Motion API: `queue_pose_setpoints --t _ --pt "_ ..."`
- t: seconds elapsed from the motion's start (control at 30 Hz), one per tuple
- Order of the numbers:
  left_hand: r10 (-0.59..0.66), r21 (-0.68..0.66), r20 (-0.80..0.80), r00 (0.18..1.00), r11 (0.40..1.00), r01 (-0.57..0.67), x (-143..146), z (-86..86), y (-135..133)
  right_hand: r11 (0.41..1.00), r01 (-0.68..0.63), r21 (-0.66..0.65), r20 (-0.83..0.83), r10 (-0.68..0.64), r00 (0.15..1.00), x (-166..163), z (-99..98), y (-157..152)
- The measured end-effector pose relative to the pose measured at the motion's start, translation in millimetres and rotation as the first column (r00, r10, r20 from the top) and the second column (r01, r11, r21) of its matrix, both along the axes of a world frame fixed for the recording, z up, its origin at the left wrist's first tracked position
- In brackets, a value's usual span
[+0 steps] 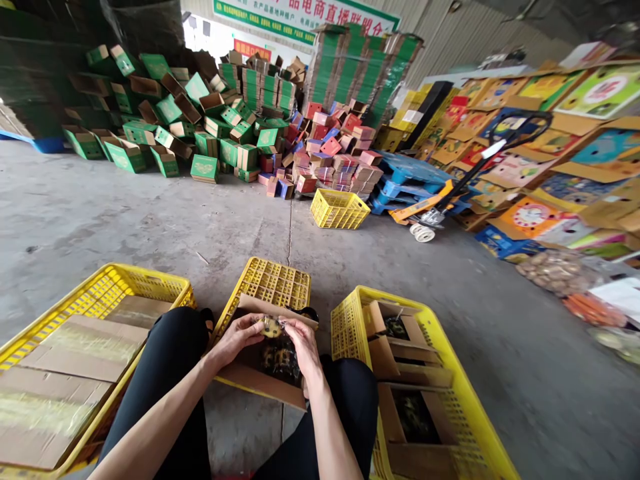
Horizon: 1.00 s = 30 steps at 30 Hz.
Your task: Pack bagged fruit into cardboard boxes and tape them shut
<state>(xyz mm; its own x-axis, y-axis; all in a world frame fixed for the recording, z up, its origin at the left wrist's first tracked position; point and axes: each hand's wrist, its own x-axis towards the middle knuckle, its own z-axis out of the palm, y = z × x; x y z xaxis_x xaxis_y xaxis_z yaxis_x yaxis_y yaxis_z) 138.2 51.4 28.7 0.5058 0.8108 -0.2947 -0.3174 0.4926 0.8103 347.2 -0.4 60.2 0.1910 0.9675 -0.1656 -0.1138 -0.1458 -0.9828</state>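
Observation:
My left hand (241,335) and my right hand (300,340) pinch a small yellowish item with dark spots (271,326), apparently in clear, shiny plastic, between their fingertips. I cannot tell its exact kind. Just below it is an open cardboard box (260,381) with its flaps spread, between my knees. Dark, glossy packing with more yellow-brown pieces (279,360) shows inside the box, partly covered by my right hand. Beneath the box is an upturned yellow plastic crate (273,279).
At left, a yellow crate (173,288) holds taped cardboard boxes (75,353). Another yellow crate (425,320) at right has open boxes (383,357) in it. Farther off are a yellow crate (340,210), a pallet jack (430,210), blue pallets (413,175) and heaped green cartons (205,168).

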Motion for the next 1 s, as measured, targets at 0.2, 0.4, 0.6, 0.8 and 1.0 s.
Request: queue_pose_setpoints --t 0.2,0.4,0.6,0.8,1.0 --pt "0.074 0.025 0.024 0.997 0.997 -0.074 -0.6 2.8 0.5 0.993 -0.031 -0.114 -0.028 0.028 0.999 -0.2 4.3 -3.9" --pt "0.037 0.002 0.077 0.996 0.999 -0.037 0.6 8.5 -2.4 0.987 -0.081 -0.141 -0.112 0.065 0.992 -4.5 6.0 -6.2" --pt "0.055 -0.159 0.018 0.998 0.986 -0.051 0.9 4.6 0.1 0.996 -0.069 -0.056 -0.117 0.062 0.991 -3.4 4.4 -4.3" --pt "0.069 -0.086 -0.007 0.998 0.994 -0.069 0.3 -2.5 1.2 0.995 -0.099 0.0 -0.037 0.099 0.994 -4.6 3.8 -4.0" --pt "0.114 -0.03 0.048 0.992 0.993 -0.113 1.4 -4.3 1.6 0.999 0.028 -0.031 -0.213 -0.034 0.976 -2.7 2.7 -1.3"
